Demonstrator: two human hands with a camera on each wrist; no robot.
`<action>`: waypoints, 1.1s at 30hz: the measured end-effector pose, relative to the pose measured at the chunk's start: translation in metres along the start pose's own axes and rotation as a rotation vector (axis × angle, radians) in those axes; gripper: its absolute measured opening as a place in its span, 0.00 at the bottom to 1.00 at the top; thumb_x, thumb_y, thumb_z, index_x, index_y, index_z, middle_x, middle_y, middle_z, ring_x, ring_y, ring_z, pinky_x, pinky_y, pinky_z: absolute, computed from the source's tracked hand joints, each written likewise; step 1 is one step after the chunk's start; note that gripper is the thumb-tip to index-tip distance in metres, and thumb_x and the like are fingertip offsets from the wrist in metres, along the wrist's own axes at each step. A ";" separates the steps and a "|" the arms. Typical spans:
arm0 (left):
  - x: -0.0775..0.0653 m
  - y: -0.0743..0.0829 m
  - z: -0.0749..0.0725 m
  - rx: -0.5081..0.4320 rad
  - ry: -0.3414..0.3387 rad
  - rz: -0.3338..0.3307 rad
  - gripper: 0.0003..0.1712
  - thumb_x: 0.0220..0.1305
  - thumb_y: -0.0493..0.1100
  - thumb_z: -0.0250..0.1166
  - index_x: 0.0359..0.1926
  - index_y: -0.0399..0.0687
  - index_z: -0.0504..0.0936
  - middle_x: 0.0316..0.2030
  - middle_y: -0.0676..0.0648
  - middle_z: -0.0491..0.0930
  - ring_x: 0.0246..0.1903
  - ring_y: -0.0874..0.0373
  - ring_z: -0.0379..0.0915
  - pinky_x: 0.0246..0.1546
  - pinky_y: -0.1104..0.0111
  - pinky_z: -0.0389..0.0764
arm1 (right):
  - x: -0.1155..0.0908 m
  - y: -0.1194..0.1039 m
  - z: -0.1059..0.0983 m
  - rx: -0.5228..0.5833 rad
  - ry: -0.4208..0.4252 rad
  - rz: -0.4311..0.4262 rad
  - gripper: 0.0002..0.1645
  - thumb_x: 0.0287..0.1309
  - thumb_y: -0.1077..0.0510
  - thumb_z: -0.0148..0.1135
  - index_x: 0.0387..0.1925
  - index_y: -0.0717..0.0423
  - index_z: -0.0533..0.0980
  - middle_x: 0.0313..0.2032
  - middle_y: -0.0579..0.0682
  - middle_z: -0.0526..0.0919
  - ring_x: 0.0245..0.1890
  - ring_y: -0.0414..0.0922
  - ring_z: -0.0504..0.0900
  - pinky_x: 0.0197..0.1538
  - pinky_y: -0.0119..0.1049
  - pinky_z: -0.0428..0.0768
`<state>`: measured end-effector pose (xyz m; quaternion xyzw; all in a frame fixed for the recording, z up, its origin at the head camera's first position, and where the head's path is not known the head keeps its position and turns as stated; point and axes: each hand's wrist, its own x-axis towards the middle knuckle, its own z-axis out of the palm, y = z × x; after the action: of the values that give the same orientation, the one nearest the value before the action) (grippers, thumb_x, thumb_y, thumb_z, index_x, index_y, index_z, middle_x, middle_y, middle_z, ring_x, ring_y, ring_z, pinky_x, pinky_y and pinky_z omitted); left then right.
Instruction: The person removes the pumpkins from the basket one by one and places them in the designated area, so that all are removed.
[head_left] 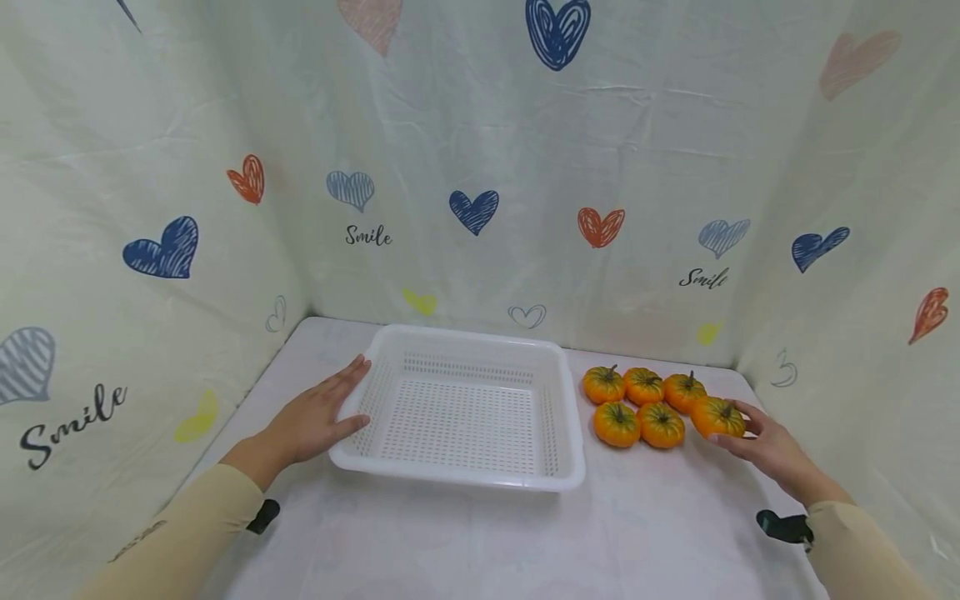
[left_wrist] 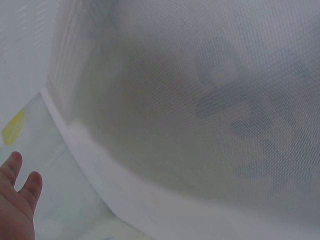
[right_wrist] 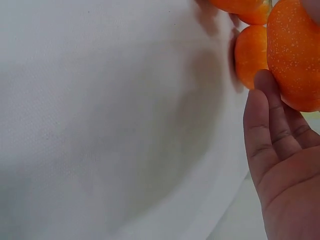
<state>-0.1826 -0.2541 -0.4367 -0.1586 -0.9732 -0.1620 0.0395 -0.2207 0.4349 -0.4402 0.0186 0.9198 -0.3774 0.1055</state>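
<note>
A white perforated plastic basket (head_left: pixel 459 476) lies on the table, its slotted floor bare. My left hand (head_left: pixel 311 419) touches the basket's left rim with its fingers outstretched; the left wrist view catches only some fingertips at its edge. On the right, my right hand (head_left: pixel 776 452) holds a small orange pumpkin (head_left: pixel 717 418) between thumb and fingers. That same pumpkin (right_wrist: pixel 294 60) appears large in the right wrist view, with fingers curved along its underside. Several more pumpkins (head_left: pixel 617 424) with green-streaked tops and stems sit in two rows between the basket and my right hand.
White cloth (head_left: pixel 517 546) covers the table. A pale curtain (head_left: pixel 420 108) printed with hearts and "Smile" hangs behind and along both sides. A dark band end (head_left: pixel 783 527) shows at the right wrist, another (head_left: pixel 263 517) at the left.
</note>
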 end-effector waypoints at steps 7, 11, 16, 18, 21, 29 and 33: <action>0.000 0.001 0.000 0.000 0.001 -0.001 0.48 0.68 0.57 0.60 0.79 0.43 0.49 0.78 0.42 0.47 0.73 0.40 0.51 0.67 0.42 0.61 | 0.008 0.009 0.004 -0.029 0.015 0.032 0.64 0.58 0.34 0.66 0.77 0.65 0.43 0.66 0.79 0.53 0.55 0.66 0.73 0.56 0.61 0.77; -0.001 0.001 0.000 -0.004 -0.001 -0.002 0.48 0.68 0.57 0.60 0.79 0.43 0.49 0.78 0.42 0.47 0.73 0.40 0.51 0.66 0.42 0.61 | 0.011 0.012 0.006 -0.011 0.007 0.058 0.64 0.59 0.35 0.66 0.76 0.66 0.42 0.66 0.79 0.52 0.55 0.66 0.73 0.57 0.60 0.76; -0.001 0.001 -0.001 -0.002 -0.004 -0.005 0.48 0.68 0.57 0.60 0.79 0.43 0.49 0.78 0.42 0.47 0.73 0.40 0.51 0.67 0.42 0.61 | 0.016 0.016 0.010 0.031 -0.007 0.109 0.68 0.57 0.32 0.66 0.77 0.65 0.38 0.67 0.80 0.48 0.60 0.71 0.62 0.61 0.62 0.72; -0.001 0.001 -0.001 -0.002 -0.003 -0.005 0.48 0.68 0.57 0.60 0.79 0.43 0.49 0.78 0.42 0.47 0.73 0.40 0.51 0.66 0.42 0.61 | 0.018 0.018 0.011 0.029 -0.006 0.125 0.70 0.57 0.31 0.66 0.77 0.65 0.37 0.67 0.81 0.47 0.61 0.72 0.60 0.62 0.63 0.70; -0.001 0.002 -0.002 -0.002 -0.002 -0.006 0.48 0.68 0.57 0.60 0.79 0.43 0.49 0.78 0.42 0.47 0.73 0.40 0.51 0.66 0.41 0.61 | 0.020 0.019 0.013 0.022 -0.003 0.145 0.71 0.55 0.30 0.66 0.77 0.65 0.37 0.67 0.81 0.46 0.62 0.73 0.59 0.63 0.65 0.67; -0.001 0.001 0.000 0.005 -0.006 -0.013 0.48 0.68 0.58 0.60 0.79 0.44 0.48 0.78 0.43 0.47 0.73 0.40 0.50 0.66 0.42 0.61 | 0.024 0.021 0.017 0.030 0.011 0.156 0.72 0.53 0.30 0.68 0.77 0.64 0.38 0.67 0.82 0.47 0.59 0.70 0.67 0.59 0.57 0.75; -0.001 0.001 0.000 0.009 -0.006 -0.014 0.48 0.68 0.58 0.60 0.79 0.44 0.49 0.78 0.42 0.47 0.73 0.40 0.50 0.67 0.42 0.61 | 0.026 0.022 0.018 0.042 0.005 0.157 0.71 0.53 0.31 0.69 0.77 0.64 0.38 0.66 0.81 0.47 0.58 0.69 0.67 0.59 0.55 0.76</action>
<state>-0.1812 -0.2535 -0.4361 -0.1521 -0.9751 -0.1573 0.0361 -0.2400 0.4368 -0.4729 0.0939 0.9077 -0.3870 0.1322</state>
